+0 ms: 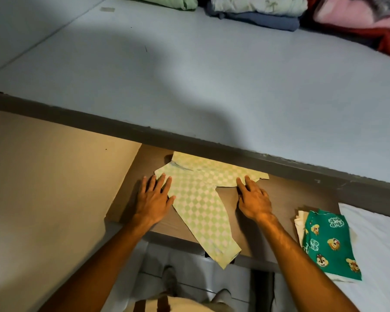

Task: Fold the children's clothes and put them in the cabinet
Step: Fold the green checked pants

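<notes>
A small pair of green-and-white checked children's pants (200,199) lies flat on a brown wooden surface (286,199). One leg points toward me and hangs over the near edge; the other leg runs right along a grey ledge. My left hand (154,199) lies flat, fingers spread, on the waist end at the left. My right hand (253,197) presses its fingertips on the lower edge of the right leg. Neither hand grips the cloth.
A folded green cartoon-print garment (329,242) rests on cream cloth at the right, beside a white sheet (378,244). A grey-blue mattress (189,75) spans the back, with piled clothes (257,10) at its far edge. A beige panel (54,165) stands left.
</notes>
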